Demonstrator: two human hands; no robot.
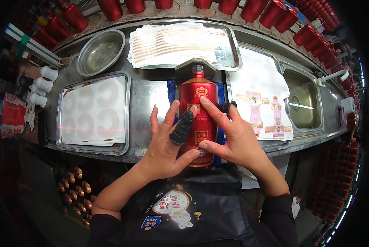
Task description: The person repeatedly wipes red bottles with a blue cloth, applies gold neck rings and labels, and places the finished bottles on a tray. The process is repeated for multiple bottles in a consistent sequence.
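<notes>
A red bottle (198, 99) with gold labels lies lengthwise on a blue pad (171, 87), neck pointing away from me. My left hand (166, 144) rests on the bottle's left side, its index finger in a black finger cot, thumb tucked under the lower end. On the right side my right hand (230, 138) presses fingers onto the front label, also with a black cot on one finger. Both hands touch the bottle.
Metal trays on the steel bench hold label sheets: white ring stickers (94, 110) left, gold strips (176, 43) behind, printed labels (261, 108) right. A steel bowl (100, 52) stands far left, a sink (301, 99) far right. Red bottles (250, 8) line the back.
</notes>
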